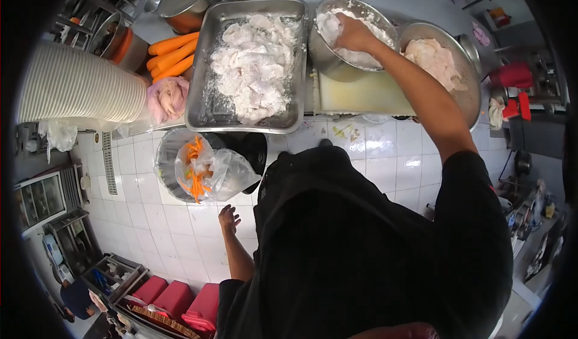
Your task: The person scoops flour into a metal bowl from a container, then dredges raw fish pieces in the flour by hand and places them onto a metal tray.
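Observation:
My right hand (354,33) is down inside a steel bowl (322,53) of white flour. Its fingers are closed around a flour-coated piece of meat (328,27), partly hiding it. My left hand (229,218) hangs low by my side with nothing in it, fingers apart and slightly bent. To the left of the bowl, a deep steel tray (289,119) holds a heap of floured meat pieces (253,68). Right of it, pale raw meat (435,62) lies in a wide steel bowl (472,107), under my forearm.
Carrots (174,55), a bag of raw meat (168,98) and stacked white containers (84,86) stand at the left. Below the tray is a bin (168,185) lined with plastic, with orange peelings. A pale cutting board (361,95) lies under the flour bowl. Red bins (174,297) stand behind me.

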A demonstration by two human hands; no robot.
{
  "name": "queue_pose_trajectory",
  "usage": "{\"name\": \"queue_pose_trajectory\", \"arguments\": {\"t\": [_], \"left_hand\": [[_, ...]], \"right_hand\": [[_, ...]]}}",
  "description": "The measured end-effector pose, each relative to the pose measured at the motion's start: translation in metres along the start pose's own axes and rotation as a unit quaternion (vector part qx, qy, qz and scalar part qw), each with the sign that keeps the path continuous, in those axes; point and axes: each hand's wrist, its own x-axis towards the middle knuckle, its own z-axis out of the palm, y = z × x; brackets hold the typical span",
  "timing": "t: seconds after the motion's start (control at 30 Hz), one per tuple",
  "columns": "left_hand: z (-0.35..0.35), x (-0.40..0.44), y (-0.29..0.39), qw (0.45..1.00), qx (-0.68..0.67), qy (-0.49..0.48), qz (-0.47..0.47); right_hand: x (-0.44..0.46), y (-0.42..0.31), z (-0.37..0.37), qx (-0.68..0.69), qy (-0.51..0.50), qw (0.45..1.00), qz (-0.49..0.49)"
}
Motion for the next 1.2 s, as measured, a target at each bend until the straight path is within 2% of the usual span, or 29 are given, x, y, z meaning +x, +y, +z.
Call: {"name": "queue_pose_trajectory", "arguments": {"t": [0.07,0.1,0.23,0.33,0.43,0.57,0.67,0.7,0.8,0.83,0.97,1.07,1.17,1.2], "left_hand": [[0.001,-0.004,0.000,1.000,-0.004,0.004,-0.001],[0.003,-0.008,0.001,1.000,0.002,0.012,-0.004],[-0.001,-0.017,-0.009,1.000,0.012,0.013,-0.023],[0.000,-0.020,-0.006,0.999,0.018,0.015,-0.028],[-0.002,-0.017,-0.001,0.999,0.017,0.016,-0.024],[-0.006,-0.004,-0.009,1.000,-0.009,0.014,-0.014],[-0.006,0.002,-0.015,1.000,-0.011,0.017,-0.011],[-0.006,0.002,-0.016,1.000,-0.021,0.016,-0.011],[-0.004,-0.001,-0.010,1.000,0.000,0.019,0.001],[-0.003,-0.002,-0.007,1.000,0.000,0.015,0.003],[-0.003,0.004,-0.013,0.999,-0.039,0.014,-0.024],[-0.004,0.007,-0.020,0.998,-0.055,0.017,-0.028],[-0.002,0.003,-0.013,0.998,-0.047,0.016,-0.027],[-0.001,0.003,-0.010,0.999,-0.038,0.017,-0.025]], "right_hand": [[0.009,0.009,0.001,-0.061,0.056,0.996,0.017],[0.002,-0.003,-0.013,-0.081,0.043,0.995,0.023],[-0.017,-0.025,-0.032,-0.145,0.115,0.983,-0.008],[-0.036,-0.039,-0.028,-0.139,0.092,0.984,-0.057],[-0.019,-0.014,-0.004,-0.106,-0.059,0.992,-0.027],[-0.010,-0.008,-0.016,-0.162,-0.016,0.986,-0.031],[-0.023,-0.022,-0.023,-0.165,0.072,0.983,-0.048],[-0.028,-0.025,-0.024,-0.140,0.062,0.986,-0.062],[-0.033,-0.035,-0.016,-0.161,-0.014,0.987,0.006],[-0.025,-0.021,-0.008,-0.120,-0.039,0.991,0.034],[-0.018,0.000,-0.020,-0.135,-0.016,0.991,0.001],[-0.027,-0.015,-0.040,-0.162,-0.011,0.987,-0.009],[-0.024,-0.006,-0.019,-0.118,0.058,0.987,-0.092],[-0.018,-0.004,-0.005,-0.102,0.009,0.993,-0.065]]}}
